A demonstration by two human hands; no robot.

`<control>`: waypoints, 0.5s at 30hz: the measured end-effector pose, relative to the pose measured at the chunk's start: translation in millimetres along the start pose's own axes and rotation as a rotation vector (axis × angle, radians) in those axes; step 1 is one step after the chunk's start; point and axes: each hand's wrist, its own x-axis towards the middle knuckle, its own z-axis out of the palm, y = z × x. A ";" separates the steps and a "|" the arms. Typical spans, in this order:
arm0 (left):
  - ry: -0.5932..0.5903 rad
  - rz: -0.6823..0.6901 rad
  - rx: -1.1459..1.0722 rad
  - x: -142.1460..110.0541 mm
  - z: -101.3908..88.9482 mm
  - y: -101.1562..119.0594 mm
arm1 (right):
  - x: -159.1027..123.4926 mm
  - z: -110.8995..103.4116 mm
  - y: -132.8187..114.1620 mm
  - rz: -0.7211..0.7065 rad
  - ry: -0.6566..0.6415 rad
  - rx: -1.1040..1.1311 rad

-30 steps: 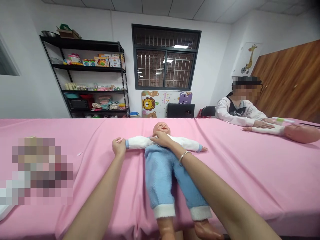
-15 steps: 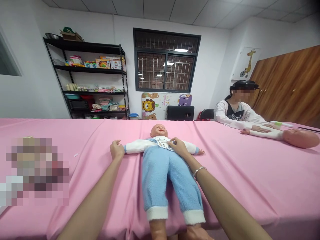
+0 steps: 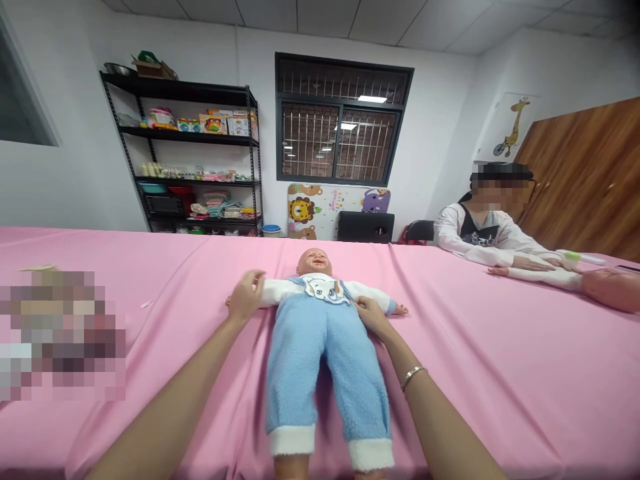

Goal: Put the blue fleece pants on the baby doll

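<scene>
Head view: a plastic baby doll in fluffy blue overalls and white sleeves [image 3: 323,347] lies face up, arms spread, on the pink cloth-covered table [image 3: 500,373], head at the far end. The left hand [image 3: 246,297] curls loosely over the doll's outstretched arm at the left. The right hand [image 3: 373,317], a silver bangle at its wrist, rests fingers-down on the overalls' side; I cannot tell whether it pinches the cloth.

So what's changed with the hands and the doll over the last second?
The right hand slid from the doll's neck down over the chest to its side, below the arm. The left hand shifted from the doll's hand onto the sleeve. The doll stays flat on its back on the pink cloth, arms out.
</scene>
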 end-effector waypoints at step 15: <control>-0.662 0.230 0.010 57.7 38.1 51.0 | -6.5 2.8 -7.8 0.020 0.071 -0.164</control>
